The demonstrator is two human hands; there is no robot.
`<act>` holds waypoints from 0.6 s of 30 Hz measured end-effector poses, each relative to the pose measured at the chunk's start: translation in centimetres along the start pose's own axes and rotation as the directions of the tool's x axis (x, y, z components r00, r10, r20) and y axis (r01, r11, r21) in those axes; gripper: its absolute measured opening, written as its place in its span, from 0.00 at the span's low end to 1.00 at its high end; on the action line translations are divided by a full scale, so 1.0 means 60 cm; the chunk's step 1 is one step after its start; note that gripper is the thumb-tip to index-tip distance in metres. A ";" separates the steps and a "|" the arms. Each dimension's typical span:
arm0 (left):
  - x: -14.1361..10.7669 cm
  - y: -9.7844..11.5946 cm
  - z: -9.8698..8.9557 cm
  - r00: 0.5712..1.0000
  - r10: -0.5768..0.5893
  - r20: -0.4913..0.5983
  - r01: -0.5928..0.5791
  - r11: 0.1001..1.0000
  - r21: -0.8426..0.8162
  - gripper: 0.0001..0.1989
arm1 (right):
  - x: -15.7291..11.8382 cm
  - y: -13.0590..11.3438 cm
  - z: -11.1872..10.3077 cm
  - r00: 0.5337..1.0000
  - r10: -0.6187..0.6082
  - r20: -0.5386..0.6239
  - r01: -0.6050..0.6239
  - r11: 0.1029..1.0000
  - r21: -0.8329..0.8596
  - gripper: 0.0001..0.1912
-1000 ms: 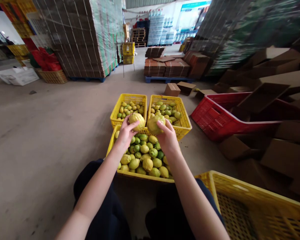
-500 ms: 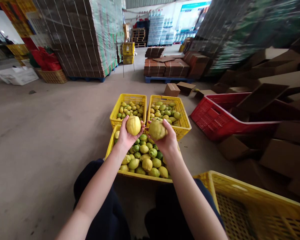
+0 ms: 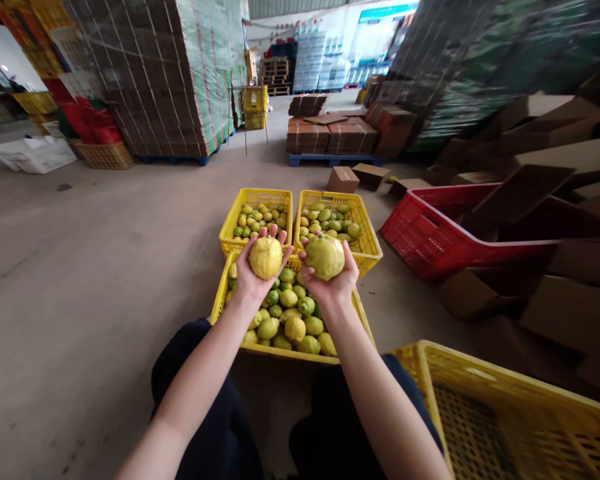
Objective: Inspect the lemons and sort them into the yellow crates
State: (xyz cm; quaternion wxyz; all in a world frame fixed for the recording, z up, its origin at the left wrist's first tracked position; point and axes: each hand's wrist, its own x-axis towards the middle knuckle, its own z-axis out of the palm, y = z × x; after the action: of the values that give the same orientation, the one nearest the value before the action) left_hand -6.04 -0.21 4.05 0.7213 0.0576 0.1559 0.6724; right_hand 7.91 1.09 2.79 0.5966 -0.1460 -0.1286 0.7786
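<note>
On the upturned palm of my left hand (image 3: 253, 283) rests a yellow, ribbed lemon (image 3: 266, 258), with the fingers loosely spread behind it. My right hand (image 3: 333, 287) cups a larger, bumpy greenish-yellow lemon (image 3: 325, 257), its fingers and thumb curled round the sides. Both hands are side by side above the near yellow crate (image 3: 290, 355), which is full of yellow and green lemons (image 3: 294, 329). Beyond them stand two more yellow crates, the left one (image 3: 225, 233) and the right one (image 3: 370, 233), both holding smaller-looking lemons.
A yellow crate (image 3: 520, 393) stands by my right leg. To the right are a red crate (image 3: 425, 233) and heaped cardboard boxes (image 3: 565, 313). Flattened cartons (image 3: 353, 137) lie on a blue pallet ahead. A wrapped stack (image 3: 145, 80) rises at the left.
Both hands have turned palm up, showing more of the fruit. The right hand with its lemon has shifted slightly right; the left hand's fingers have opened out behind its lemon.
</note>
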 end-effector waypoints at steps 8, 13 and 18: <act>0.007 -0.025 0.004 0.995 -0.063 -0.083 0.053 0.992 -0.115 0.12 | 0.010 0.021 0.000 0.990 -0.135 -0.041 0.140 0.973 0.185 0.14; 0.019 -0.040 0.007 0.985 -0.073 -0.158 0.044 0.982 -0.184 0.12 | 0.029 0.036 -0.013 0.975 -0.152 -0.160 0.190 0.949 0.252 0.12; 0.027 -0.048 0.009 0.968 -0.081 -0.237 0.038 0.982 -0.184 0.11 | 0.044 0.046 -0.024 0.949 -0.113 -0.294 0.200 0.937 0.288 0.13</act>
State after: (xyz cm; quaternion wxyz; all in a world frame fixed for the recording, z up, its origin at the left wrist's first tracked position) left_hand -3.06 1.22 3.48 0.7188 -0.0947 0.1844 0.6636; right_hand 5.34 2.99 0.23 0.6848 -0.1443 0.0689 0.7110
